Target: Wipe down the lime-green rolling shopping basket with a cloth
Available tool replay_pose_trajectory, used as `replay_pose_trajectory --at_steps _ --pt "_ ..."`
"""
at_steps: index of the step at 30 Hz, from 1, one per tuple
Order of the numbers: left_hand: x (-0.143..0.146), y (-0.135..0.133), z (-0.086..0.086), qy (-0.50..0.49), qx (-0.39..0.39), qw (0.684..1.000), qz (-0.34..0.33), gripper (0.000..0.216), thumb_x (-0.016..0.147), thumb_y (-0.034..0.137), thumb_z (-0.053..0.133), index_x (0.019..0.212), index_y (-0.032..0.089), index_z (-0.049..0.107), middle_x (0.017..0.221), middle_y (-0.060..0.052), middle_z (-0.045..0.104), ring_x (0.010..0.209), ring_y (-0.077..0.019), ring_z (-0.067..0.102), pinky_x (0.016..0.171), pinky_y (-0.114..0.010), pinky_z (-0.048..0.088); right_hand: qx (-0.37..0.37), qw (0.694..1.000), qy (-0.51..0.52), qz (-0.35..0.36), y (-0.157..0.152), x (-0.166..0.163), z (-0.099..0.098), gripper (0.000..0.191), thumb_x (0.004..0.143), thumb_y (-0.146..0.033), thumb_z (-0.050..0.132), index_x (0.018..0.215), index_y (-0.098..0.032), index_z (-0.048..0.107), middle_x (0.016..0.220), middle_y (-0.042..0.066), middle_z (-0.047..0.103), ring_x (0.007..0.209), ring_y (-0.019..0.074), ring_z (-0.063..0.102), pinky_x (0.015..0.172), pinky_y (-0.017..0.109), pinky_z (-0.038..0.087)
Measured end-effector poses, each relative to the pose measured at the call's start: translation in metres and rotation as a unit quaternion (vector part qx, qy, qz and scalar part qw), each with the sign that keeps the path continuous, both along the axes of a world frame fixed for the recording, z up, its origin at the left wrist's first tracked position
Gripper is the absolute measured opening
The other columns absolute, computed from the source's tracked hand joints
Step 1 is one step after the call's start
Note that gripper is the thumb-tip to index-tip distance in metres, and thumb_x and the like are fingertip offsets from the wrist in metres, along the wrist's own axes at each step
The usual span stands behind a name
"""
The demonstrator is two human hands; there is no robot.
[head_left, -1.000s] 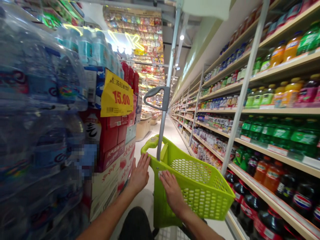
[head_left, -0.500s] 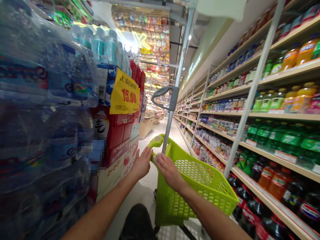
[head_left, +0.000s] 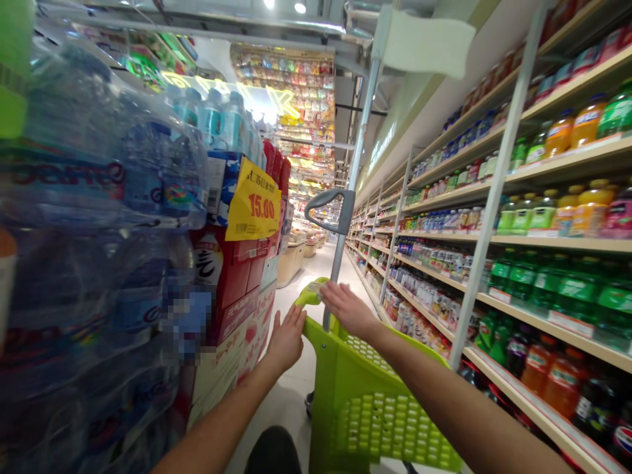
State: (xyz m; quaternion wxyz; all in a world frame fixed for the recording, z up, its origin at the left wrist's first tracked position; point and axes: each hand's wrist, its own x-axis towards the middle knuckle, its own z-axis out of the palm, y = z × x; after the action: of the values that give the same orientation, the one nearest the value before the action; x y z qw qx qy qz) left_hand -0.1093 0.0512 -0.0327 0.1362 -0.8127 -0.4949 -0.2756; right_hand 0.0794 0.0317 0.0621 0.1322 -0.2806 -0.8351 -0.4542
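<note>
Nearest me, the left hand (head_left: pixel 287 339) is resting with its fingers straight and unclenched, the tips seeming to touch the near end of the green handle (head_left: pixel 310 293), which is lying at about one o'clock from it. The right hand (head_left: pixel 348 308) is lying flat, fingers extended and blurring at the tips; the handle is sitting between nine and ten o'clock from it, and I can't tell if they're touching. I'm judging that both hands are in place at the cart (head_left: pixel 336 382), but neither is wrapping round the handle yet. The cart is standing at four o'clock from the left hand, five from the right. Beyond, in my view, bottled water (head_left: pixel 89 171) is towering at nine, a pole (head_left: pixel 360 145) is rising near twelve, and drink shelves (head_left: pixel 563 242) are running along three.
</note>
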Motion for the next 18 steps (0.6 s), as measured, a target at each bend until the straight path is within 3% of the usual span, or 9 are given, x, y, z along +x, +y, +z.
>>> replay_pose_trajectory --at_steps 2,3,8,10,12,16,18 --pt "0.000 0.001 -0.001 0.006 0.000 1.000 0.000 0.066 0.065 0.009 0.039 0.131 0.013 0.034 0.141 -0.011 0.032 0.132 -0.0211 0.021 0.107 -0.049 0.013 -0.010 0.999 -0.047 0.015 0.001 0.000 -0.009 0.044 0.079 -0.006 0.041 0.122 -0.013 0.047 0.129 0.010 0.047 0.128 0.0239 0.027 0.102 0.044 0.028" --pt "0.000 0.002 -0.001 0.008 0.000 1.000 -0.001 0.066 0.065 0.009 0.038 0.131 0.013 0.034 0.141 -0.011 0.032 0.132 -0.0210 0.021 0.107 -0.049 0.012 -0.002 0.999 -0.043 0.014 0.003 0.000 -0.003 0.043 0.080 -0.007 0.041 0.122 -0.012 0.048 0.129 0.011 0.047 0.128 0.0242 0.028 0.102 0.044 0.028" --pt "0.001 0.001 -0.002 -0.002 0.008 1.000 0.004 0.066 0.064 0.009 0.039 0.130 0.012 0.035 0.141 -0.010 0.031 0.132 -0.0216 0.022 0.106 -0.047 0.016 0.084 0.987 0.135 -0.027 0.009 -0.004 0.080 0.044 0.083 -0.005 0.032 0.125 -0.011 0.043 0.136 0.013 0.037 0.132 0.0257 0.015 0.102 0.052 0.021" --pt "0.002 -0.001 -0.003 -0.004 0.012 1.000 0.006 0.066 0.065 0.009 0.039 0.131 0.012 0.034 0.141 -0.010 0.031 0.132 -0.0216 0.021 0.106 -0.048 0.016 0.084 0.986 0.138 -0.031 0.006 -0.005 0.089 0.043 0.084 -0.005 0.031 0.125 -0.011 0.043 0.137 0.012 0.036 0.133 0.0253 0.013 0.103 0.052 0.020" --pt "0.001 -0.001 -0.003 -0.001 0.014 1.000 0.005 0.066 0.065 0.009 0.038 0.131 0.013 0.034 0.141 -0.009 0.031 0.132 -0.0212 0.021 0.107 -0.049 0.014 0.062 0.993 0.093 -0.039 0.000 -0.005 0.067 0.043 0.083 -0.006 0.033 0.125 -0.011 0.043 0.136 0.012 0.038 0.132 0.0252 0.017 0.103 0.049 0.022" --pt "0.000 0.003 0.000 0.007 0.008 1.000 0.000 0.064 0.065 0.010 0.038 0.129 0.013 0.036 0.140 -0.010 0.033 0.132 -0.0219 0.021 0.107 -0.051 0.011 0.007 0.999 -0.032 -0.021 -0.004 0.001 -0.006 0.042 0.082 -0.009 0.038 0.123 -0.013 0.047 0.131 0.011 0.045 0.127 0.0247 0.029 0.102 0.045 0.027" --pt "0.000 0.004 0.003 0.013 0.005 1.000 -0.007 0.063 0.065 0.010 0.039 0.129 0.012 0.037 0.140 -0.011 0.033 0.132 -0.0229 0.020 0.107 -0.051 0.009 -0.001 0.999 -0.050 -0.007 -0.001 0.002 -0.014 0.041 0.082 -0.010 0.040 0.122 -0.013 0.048 0.129 0.010 0.047 0.126 0.0246 0.031 0.102 0.045 0.027"
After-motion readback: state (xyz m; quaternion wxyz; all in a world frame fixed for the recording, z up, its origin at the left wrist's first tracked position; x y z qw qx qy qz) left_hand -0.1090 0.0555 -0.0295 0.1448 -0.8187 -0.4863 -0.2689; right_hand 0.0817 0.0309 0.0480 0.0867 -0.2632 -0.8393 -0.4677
